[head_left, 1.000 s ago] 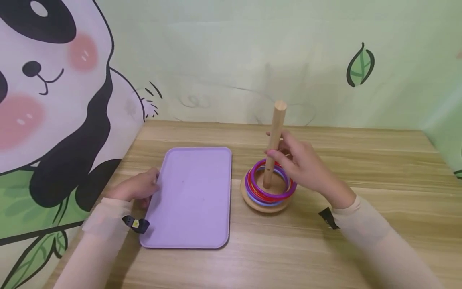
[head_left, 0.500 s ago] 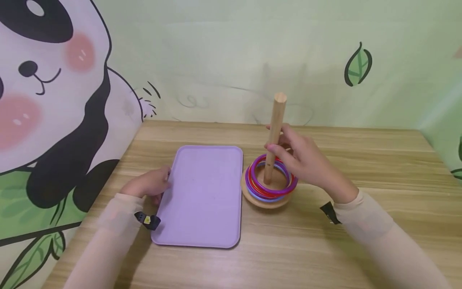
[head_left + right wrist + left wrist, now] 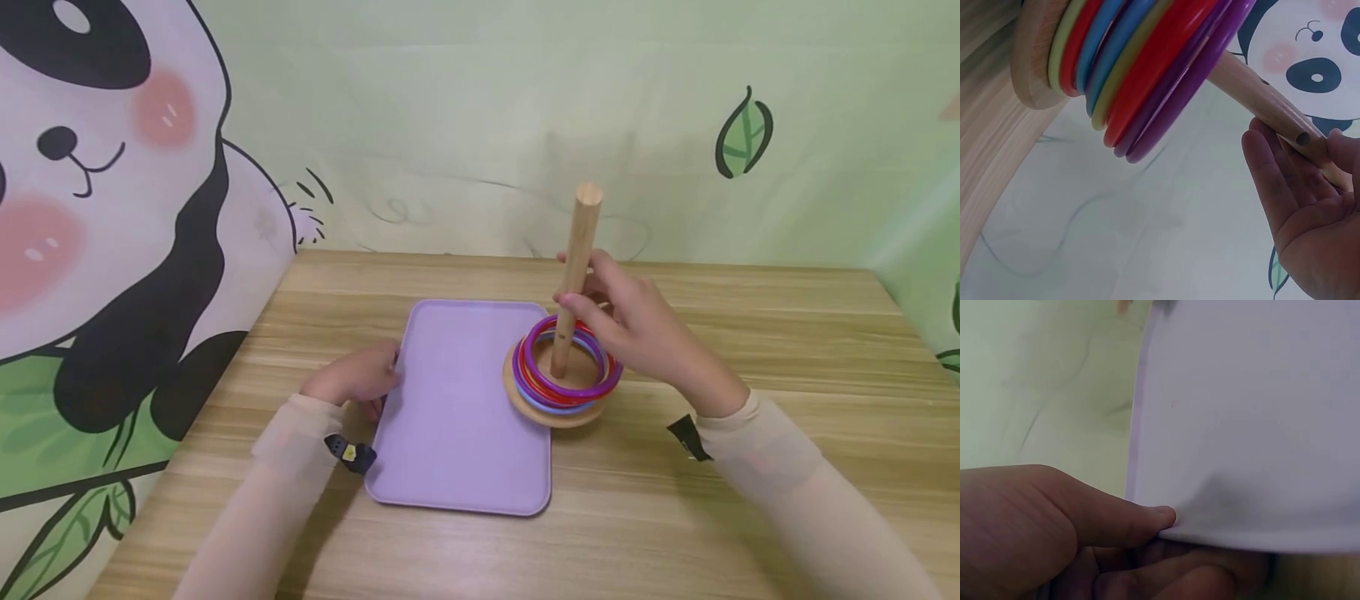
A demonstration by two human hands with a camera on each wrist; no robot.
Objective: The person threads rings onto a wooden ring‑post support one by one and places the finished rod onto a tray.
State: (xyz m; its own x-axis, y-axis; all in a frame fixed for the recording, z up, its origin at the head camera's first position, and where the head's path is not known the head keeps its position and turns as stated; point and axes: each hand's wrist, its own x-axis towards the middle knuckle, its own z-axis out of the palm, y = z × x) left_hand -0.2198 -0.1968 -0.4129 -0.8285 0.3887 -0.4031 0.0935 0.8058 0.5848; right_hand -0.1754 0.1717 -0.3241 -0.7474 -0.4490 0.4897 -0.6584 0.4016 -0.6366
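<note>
In the head view my left hand (image 3: 356,375) pinches the left edge of a flat lilac tray (image 3: 461,417). The left wrist view has the thumb (image 3: 1141,524) on top of the tray's rim and curled fingers underneath. My right hand (image 3: 637,329) grips the upright wooden post (image 3: 581,242) of a ring stand. Several coloured rings (image 3: 577,392), purple, red, blue and yellow-green, are stacked loosely around the post above its round wooden base (image 3: 558,419). That base overlaps the tray's right edge from above; whether it touches the tray, I cannot tell.
Both things are on a wood-grain table (image 3: 712,517). A pale green wall (image 3: 450,125) with a painted panda (image 3: 202,233) and leaves rises behind and at the left. A black band (image 3: 349,452) is on the left wrist.
My left hand has slid the tray to the right, so its right edge now lies under the stand's base. My right hand and the post have risen slightly.
</note>
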